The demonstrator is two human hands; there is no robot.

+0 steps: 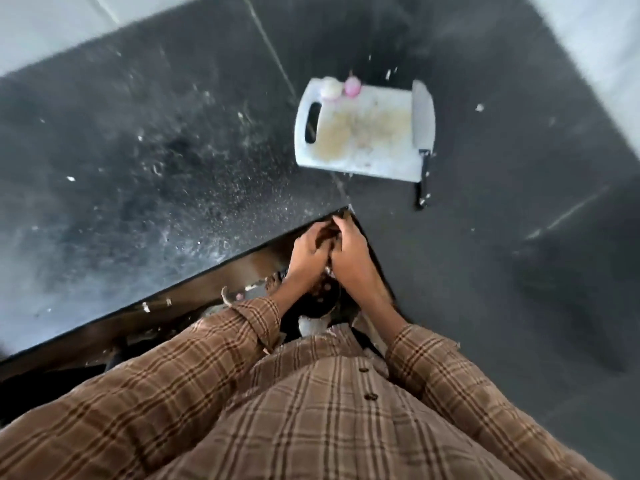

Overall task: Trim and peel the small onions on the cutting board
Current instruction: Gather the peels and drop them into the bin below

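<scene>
Both hands meet at the near inner corner of the dark counter (173, 140), left hand (310, 252) and right hand (351, 252) pressed together with fingers curled; what they hold, if anything, I cannot tell through the blur. Two small onions (341, 87) sit on the far edge of the white cutting board (367, 161), well apart from the hands, a knife (423, 133) lying along its right side.

A dark speckled counter (145, 140) is being seen scattered with pale scraps (70, 178), a brown plaid shirt (311, 410) is being worn below its inner corner, and pale wall (41, 22) is being shown beyond its far edge.
</scene>
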